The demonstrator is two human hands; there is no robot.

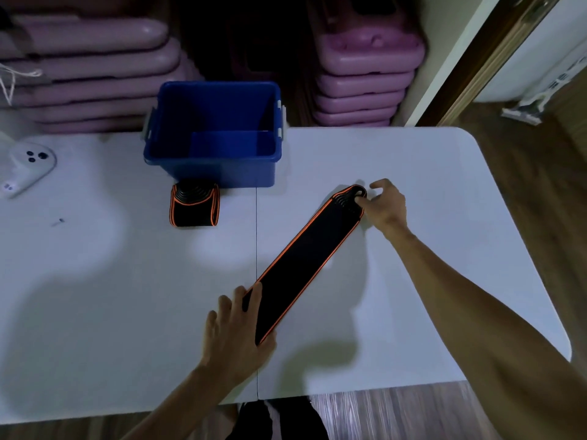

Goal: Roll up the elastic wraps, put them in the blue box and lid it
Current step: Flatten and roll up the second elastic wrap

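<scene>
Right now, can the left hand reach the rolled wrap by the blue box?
Probably yes: only bare table lies between left hand and rolled wrap, but it grips the flat wrap's near end.

A flat wrap [305, 258], black with orange edging, lies stretched out diagonally between the two hands; its near end is gripped by the left hand [235, 322]; its far, layered end is pinched by the right hand [386, 204]; a rolled wrap [194, 206] of the same colours sits well beyond the left hand, just in front of the open blue box [216, 173].
</scene>
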